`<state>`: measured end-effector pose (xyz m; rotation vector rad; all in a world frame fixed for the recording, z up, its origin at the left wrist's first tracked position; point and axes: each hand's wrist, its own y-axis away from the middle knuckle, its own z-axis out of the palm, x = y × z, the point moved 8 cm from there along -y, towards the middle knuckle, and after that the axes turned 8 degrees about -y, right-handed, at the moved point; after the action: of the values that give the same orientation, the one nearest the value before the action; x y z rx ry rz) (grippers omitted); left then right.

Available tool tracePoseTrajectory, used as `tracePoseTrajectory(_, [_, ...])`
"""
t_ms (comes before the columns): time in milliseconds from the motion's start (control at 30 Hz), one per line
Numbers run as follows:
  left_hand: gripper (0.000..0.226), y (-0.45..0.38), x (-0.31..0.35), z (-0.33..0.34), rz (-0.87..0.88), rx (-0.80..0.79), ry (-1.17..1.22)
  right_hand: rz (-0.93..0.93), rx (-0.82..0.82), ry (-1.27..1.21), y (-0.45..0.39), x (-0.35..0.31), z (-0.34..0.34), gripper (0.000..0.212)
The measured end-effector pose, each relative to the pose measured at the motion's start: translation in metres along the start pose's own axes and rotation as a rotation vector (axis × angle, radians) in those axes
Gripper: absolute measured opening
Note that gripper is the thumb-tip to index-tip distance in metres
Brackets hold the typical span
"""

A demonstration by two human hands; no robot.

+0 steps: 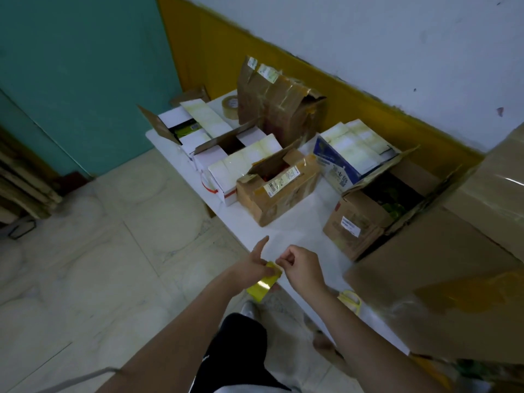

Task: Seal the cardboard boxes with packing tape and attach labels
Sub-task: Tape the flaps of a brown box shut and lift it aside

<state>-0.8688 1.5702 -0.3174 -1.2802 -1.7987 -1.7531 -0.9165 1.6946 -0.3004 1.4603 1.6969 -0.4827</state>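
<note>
My left hand (pixel 255 265) grips a roll of yellow packing tape (pixel 262 286) just in front of the white table's near edge, thumb pointing up. My right hand (pixel 297 268) pinches the tape's loose end at the top of the roll. Several cardboard boxes stand on the table (pixel 297 231): a small brown box (pixel 279 191) with a barcode label and a raised flap, an open brown box (pixel 365 219) at the right, and white boxes (pixel 226 165) with open flaps at the left. A large brown box flap (pixel 442 279) fills the near right.
A tall taped brown box (pixel 278 106) and a clear tape roll (pixel 230 106) stand at the table's back. A blue-and-white carton (pixel 343 165) sits right of centre. Another yellow roll (pixel 350 300) lies on the near table edge. Tiled floor lies to the left.
</note>
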Motion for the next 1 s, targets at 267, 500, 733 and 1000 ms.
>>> tracePoseTrajectory(267, [0.086, -0.064, -0.077, 0.023, -0.059, 0.123, -0.036, 0.095, -0.012, -0.036, -0.023, 0.068, 0.035, 0.016])
tracePoseTrajectory(500, [0.095, -0.115, -0.120, 0.034, 0.041, 0.298, 0.067, 0.142, 0.003, 0.095, -0.055, 0.113, 0.061, 0.018])
tracePoseTrajectory(733, [0.107, -0.130, -0.112, 0.022, -0.118, 0.558, -0.273, 0.238, 0.074, 0.495, -0.061, 0.108, 0.024, 0.076])
tracePoseTrajectory(1000, [0.101, -0.072, -0.025, 0.001, -0.157, 0.757, -0.736, 0.048, 0.144, 0.497, -0.006, 0.047, -0.048, 0.034])
